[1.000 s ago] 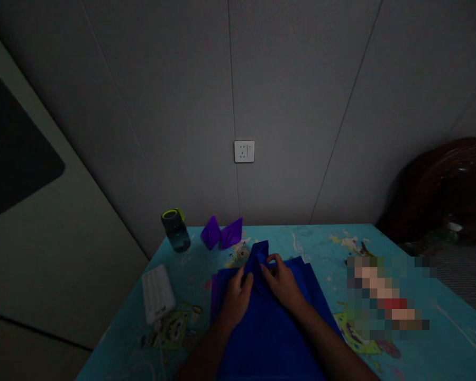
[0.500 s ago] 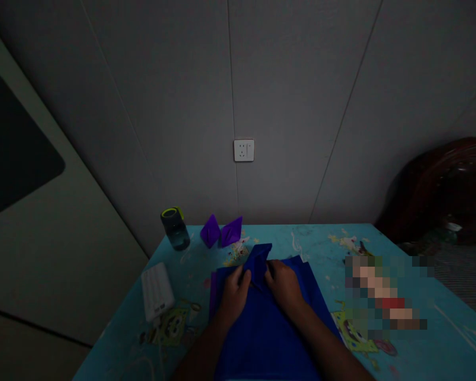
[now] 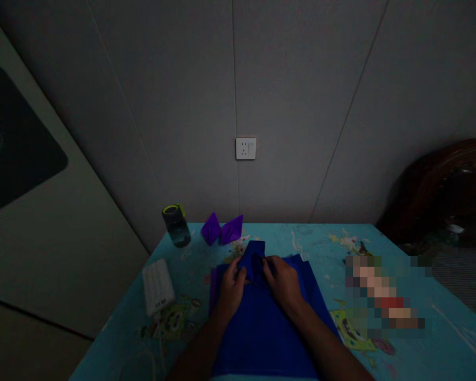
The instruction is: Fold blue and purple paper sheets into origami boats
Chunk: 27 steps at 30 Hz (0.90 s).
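Note:
A partly folded piece of dark blue paper [image 3: 254,259] is pinched between both hands above a stack of blue paper sheets [image 3: 269,328] lying on the table. My left hand [image 3: 230,290] grips the fold's left side with closed fingers. My right hand [image 3: 282,280] presses and pinches its right side. The room is dim, and the fingertips are partly hidden by the paper.
Two purple folded paper boats [image 3: 221,229] stand at the table's far edge beside a dark cup with a yellow-green rim [image 3: 175,226]. A white power bank [image 3: 157,286] lies left. The turquoise cartoon tablecloth [image 3: 440,338] covers the table. A wall socket [image 3: 246,148] is above.
The blue fold has been flattened a little lower between the hands, and its raised tip has dropped. Both hands stayed on it, shifting slightly forward.

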Tool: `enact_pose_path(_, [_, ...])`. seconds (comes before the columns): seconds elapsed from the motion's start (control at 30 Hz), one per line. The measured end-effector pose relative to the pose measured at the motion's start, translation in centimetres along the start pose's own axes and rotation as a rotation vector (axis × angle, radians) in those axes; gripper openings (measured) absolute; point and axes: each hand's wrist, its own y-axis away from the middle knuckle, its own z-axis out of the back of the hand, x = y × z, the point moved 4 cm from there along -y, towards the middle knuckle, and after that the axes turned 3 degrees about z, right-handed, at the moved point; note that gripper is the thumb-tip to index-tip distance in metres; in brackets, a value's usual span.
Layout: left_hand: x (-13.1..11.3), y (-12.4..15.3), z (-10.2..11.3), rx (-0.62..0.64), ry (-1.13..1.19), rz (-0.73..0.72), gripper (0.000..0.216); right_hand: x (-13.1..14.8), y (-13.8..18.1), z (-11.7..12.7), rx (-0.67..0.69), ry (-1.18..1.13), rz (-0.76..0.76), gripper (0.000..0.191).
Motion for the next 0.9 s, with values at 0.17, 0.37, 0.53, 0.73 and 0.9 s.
enact_pose_path(0.17, [-0.2,0.0,0.2,-0.029,-0.032,-0.016,0.045,0.8,0.0,0.3,-0.101,-0.093,0.048,0.022])
enact_pose_path(0.37, [-0.2,-0.1,0.4,-0.033,-0.068,-0.084,0.048,-0.2,-0.1,-0.7,-0.056,-0.330,-0.096,0.027])
enact_pose_path(0.53, [-0.8,-0.3,0.3,-0.027,-0.116,-0.246,0.047,-0.5,0.0,-0.9,-0.048,-0.404,-0.146,0.023])
enact_pose_path(0.73, [-0.3,-0.5,0.4,-0.019,-0.086,-0.174,0.039,-0.6,0.1,-0.9,-0.073,-0.440,-0.180,0.019])
enact_pose_path(0.9, [-0.2,-0.5,0.8,-0.058,0.060,-0.067,0.038,-0.3,0.1,-0.9,-0.067,-0.514,-0.234,0.024])
